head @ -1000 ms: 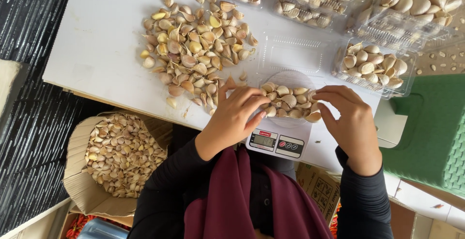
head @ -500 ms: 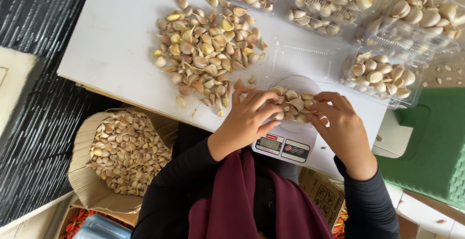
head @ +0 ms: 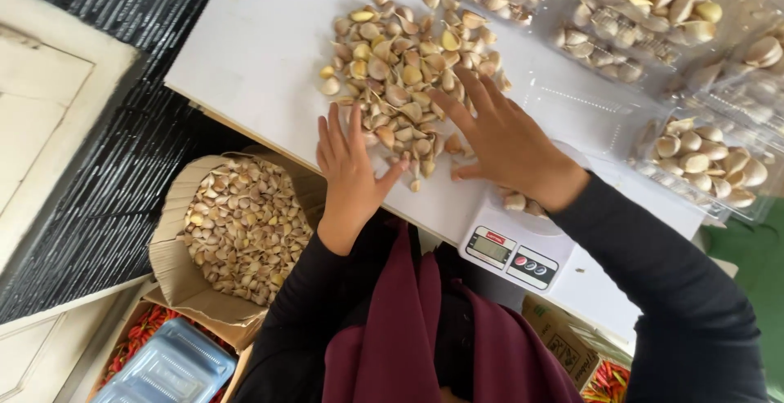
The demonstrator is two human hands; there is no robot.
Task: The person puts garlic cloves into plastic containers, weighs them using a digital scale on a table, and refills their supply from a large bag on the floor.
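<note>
Left hand: left hand [head: 353,168] lies flat on the white table [head: 253,44], fingers spread and holding nothing, right at the near-left edge of the garlic pile [head: 412,68].
Right hand: right hand [head: 505,143] is also flat and open, fingers fanned over the near-right part of the pile, palm down on the cloves. Not gripping anything as far as I can see.
Garlic pile: loose cloves heaped mid-table, some yellowish, mostly pale. The hands sit on either side of its near end.
Table edge: the near edge runs diagonally just under the left wrist, so that hand is pretty much at the lip. Plenty of bare white top to the left of the pile.
Scale: small white digital scale [head: 516,249] at the near edge under the right forearm, with a few cloves [head: 523,202] on it, mostly hidden by the wrist.
Clear trays: several clear plastic trays [head: 704,162] crowd the far and right side, each with cloves in it. Tight over there.
Cardboard box: open cardboard box [head: 214,240] below the table edge on the left, full of garlic cloves.
Down low: a blue-grey stack of plastic trays [head: 173,369] and red chillies [head: 139,333] at bottom left.
</note>
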